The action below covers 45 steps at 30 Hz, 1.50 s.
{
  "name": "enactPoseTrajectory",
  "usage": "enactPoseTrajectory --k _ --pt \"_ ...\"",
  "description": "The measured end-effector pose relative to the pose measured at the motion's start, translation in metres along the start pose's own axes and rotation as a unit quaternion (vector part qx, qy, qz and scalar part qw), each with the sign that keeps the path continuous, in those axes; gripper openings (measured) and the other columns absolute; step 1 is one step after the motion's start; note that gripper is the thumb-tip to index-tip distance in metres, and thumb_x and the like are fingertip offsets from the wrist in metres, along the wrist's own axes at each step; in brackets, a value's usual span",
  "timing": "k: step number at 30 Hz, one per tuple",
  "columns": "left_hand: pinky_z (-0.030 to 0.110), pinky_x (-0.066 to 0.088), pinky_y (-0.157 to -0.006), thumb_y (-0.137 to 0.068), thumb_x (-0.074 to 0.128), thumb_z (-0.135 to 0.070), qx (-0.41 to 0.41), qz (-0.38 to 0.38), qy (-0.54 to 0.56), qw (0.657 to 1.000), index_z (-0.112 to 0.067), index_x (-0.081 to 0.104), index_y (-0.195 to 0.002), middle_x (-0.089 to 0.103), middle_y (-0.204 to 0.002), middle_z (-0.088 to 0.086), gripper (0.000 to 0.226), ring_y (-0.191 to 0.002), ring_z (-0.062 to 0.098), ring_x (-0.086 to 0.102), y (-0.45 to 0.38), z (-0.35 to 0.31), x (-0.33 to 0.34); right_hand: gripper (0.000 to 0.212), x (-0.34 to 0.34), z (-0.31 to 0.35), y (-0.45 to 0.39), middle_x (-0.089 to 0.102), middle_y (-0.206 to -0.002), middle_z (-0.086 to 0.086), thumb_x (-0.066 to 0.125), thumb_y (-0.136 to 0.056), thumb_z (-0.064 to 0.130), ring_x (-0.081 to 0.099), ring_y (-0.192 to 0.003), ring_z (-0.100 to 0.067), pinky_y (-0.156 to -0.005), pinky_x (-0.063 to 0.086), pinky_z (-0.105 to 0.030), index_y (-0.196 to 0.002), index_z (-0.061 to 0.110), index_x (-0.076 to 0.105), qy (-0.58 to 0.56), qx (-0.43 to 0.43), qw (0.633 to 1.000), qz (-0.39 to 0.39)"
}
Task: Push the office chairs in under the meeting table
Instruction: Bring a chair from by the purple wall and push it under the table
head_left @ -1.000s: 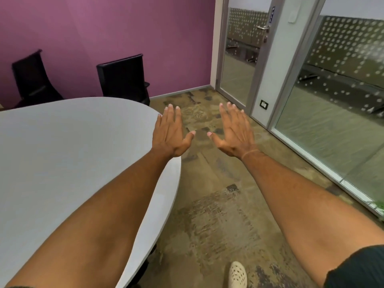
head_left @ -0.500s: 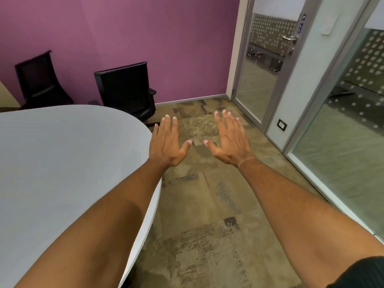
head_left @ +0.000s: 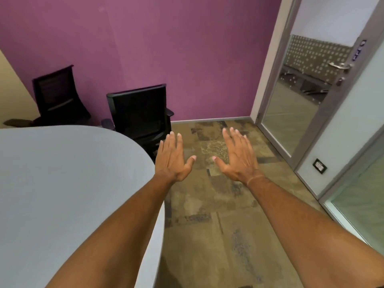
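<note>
Reaching forward with both arms, the person holds the left hand [head_left: 171, 161] and the right hand [head_left: 239, 157] out flat, palms down, fingers straight and spread, grasping nothing. The left hand hangs just past the rounded end of the grey desk [head_left: 62, 183]; the right is over the patterned carpet [head_left: 218, 225]. A black office chair [head_left: 139, 113] stands just beyond the desk's curved edge, its back upright, close to the left fingertips but apart from them. A second black chair [head_left: 57, 96] stands further left, near the purple wall [head_left: 166, 48]. At the right is a glass door [head_left: 301, 96] with a metal handle [head_left: 339, 66].
</note>
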<state>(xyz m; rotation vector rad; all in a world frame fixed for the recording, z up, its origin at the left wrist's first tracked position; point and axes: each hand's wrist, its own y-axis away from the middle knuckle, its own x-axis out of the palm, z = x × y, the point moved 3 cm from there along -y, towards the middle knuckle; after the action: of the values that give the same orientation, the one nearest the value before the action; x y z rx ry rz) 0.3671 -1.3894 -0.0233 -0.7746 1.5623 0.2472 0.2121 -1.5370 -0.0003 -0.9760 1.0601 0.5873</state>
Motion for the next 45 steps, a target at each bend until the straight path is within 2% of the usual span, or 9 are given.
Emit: enactPoseTrajectory --k 8,24,30,36,45 --pt "0.040 -0.005 -0.115 -0.088 0.022 -0.069 -0.053 0.001 -0.035 0.998 -0.013 0.003 -0.155 0.004 -0.162 0.015 0.089 -0.149 0.029 0.000 -0.118 0.054 0.035 0.092 0.061 -0.030 -0.124 0.011 -0.161 -0.016 0.042 -0.084 0.063 0.008 -0.149 -0.028 -0.121 0.007 -0.047 -0.154 0.016 0.005 -0.041 -0.030 0.999 0.015" --pt "0.045 0.008 -0.121 -0.091 0.030 -0.064 -0.190 -0.018 -0.094 0.977 -0.010 -0.003 -0.154 -0.001 -0.162 0.018 0.089 -0.149 0.032 -0.002 -0.352 0.112 0.084 0.090 0.179 -0.089 -0.434 0.015 -0.160 -0.015 0.044 -0.085 0.062 0.009 -0.149 -0.027 -0.121 0.012 -0.048 -0.154 0.014 0.009 -0.084 -0.179 0.979 0.039" --pt "0.045 0.010 -0.120 -0.090 0.033 -0.063 -0.247 -0.029 -0.092 0.964 -0.010 0.000 -0.154 0.002 -0.161 0.020 0.090 -0.149 0.033 0.001 -0.413 0.168 0.104 0.091 0.231 -0.077 -0.526 0.010 -0.161 -0.016 0.043 -0.087 0.062 0.005 -0.149 -0.027 -0.122 0.007 -0.047 -0.154 0.014 0.004 -0.098 -0.222 0.968 0.064" --pt "0.046 0.013 -0.119 -0.090 0.034 -0.062 -0.291 -0.030 -0.086 0.952 -0.009 0.004 -0.154 0.006 -0.160 0.021 0.089 -0.148 0.035 0.005 -0.478 0.252 0.125 0.090 0.285 -0.044 -0.617 0.014 -0.161 -0.016 0.046 -0.087 0.060 0.010 -0.149 -0.028 -0.121 0.005 -0.044 -0.154 0.014 0.007 -0.112 -0.253 0.958 0.072" --pt "0.043 0.012 -0.120 -0.095 0.033 -0.057 -0.353 -0.017 -0.070 0.933 -0.007 0.007 -0.154 0.007 -0.161 0.020 0.081 -0.149 0.031 0.006 -0.547 0.375 0.138 0.089 0.365 0.020 -0.732 0.016 -0.161 -0.015 0.039 -0.087 0.064 0.010 -0.149 -0.028 -0.122 0.009 -0.047 -0.154 0.013 0.008 -0.117 -0.283 0.944 0.127"
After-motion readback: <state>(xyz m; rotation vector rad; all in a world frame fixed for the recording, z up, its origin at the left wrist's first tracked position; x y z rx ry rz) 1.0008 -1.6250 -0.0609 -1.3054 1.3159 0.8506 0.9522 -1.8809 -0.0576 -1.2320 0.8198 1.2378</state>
